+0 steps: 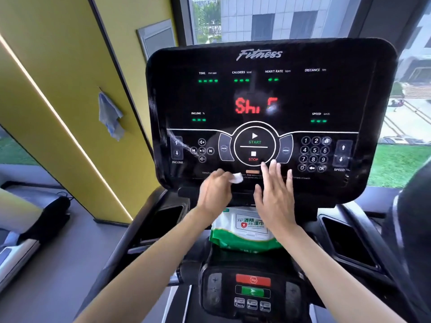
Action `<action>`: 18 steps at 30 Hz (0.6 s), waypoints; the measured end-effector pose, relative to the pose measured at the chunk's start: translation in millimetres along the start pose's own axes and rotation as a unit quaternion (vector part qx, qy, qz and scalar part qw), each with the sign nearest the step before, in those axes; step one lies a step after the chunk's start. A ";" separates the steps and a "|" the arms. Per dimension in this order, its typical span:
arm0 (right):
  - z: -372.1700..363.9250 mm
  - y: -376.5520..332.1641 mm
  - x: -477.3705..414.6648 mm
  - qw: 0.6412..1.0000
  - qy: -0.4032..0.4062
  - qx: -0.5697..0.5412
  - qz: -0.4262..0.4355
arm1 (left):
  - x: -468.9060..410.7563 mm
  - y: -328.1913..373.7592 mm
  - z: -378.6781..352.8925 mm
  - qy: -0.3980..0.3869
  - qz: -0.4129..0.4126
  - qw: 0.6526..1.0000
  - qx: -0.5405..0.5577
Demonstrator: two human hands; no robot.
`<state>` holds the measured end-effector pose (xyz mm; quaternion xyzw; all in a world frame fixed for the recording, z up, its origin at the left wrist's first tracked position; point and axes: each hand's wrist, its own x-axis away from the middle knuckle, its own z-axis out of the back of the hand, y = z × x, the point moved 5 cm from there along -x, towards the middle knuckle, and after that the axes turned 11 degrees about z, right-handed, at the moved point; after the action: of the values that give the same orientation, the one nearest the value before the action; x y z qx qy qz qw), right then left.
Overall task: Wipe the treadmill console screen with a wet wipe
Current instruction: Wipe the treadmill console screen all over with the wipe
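Gym corner with a yellow wall point(58, 66) on the left and a big window point(279, 17) at the far end, grass and buildings outside. Black treadmill console point(291, 96) fills the middle, all lit up. It shows green dashes under TIME, CALORIES and HEART RATE, with red letters in the centre. Below those are a round START/STOP pad, number keys on the right and INCLINE arrows on the left. Whitish streaks point(180, 142) run across the glass by the INCLINE arrows.

Left hand point(215, 190) is at the console's near edge, just below and left of STOP. Its fingers are curled, pinching a small bunched white wipe point(236, 177). Can't tell if the wipe touches the surface.

Right hand point(276, 194) is just beside it, empty, fingers straight and spread, tips up by the STOP pad. Can't tell if they touch the glass either.

Hands and forearms cover some of the small print along the bottom edge. They also hide part of the green-and-white pack point(242, 229) sitting on the ledge under the console. Nearer is a small panel point(253, 291) with a red and a green button. There's a dark left pocket point(163, 220) and right pocket point(345, 238) either side of the pack. Blue cloth point(109, 115) hangs on the wall, left of the console.
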<state>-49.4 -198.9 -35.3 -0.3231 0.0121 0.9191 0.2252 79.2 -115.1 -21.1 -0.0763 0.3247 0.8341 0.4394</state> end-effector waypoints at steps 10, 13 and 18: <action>12.9 10.2 8.8 0.999 0.023 -0.042 0.018 | -8.4 -9.8 19.1 0.048 -0.019 0.999 0.005; 10.3 13.8 15.9 0.999 0.013 -0.042 0.009 | -13.5 -74.1 58.1 0.108 0.110 0.988 0.004; 6.5 13.3 19.4 0.999 0.003 -0.042 0.007 | -3.7 -68.7 51.4 0.074 0.086 0.993 -0.015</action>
<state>-72.2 -201.8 -43.3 -0.3350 -0.0241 0.9193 0.2053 143.3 -58.7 -12.2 -0.1165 0.3493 0.8655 0.3396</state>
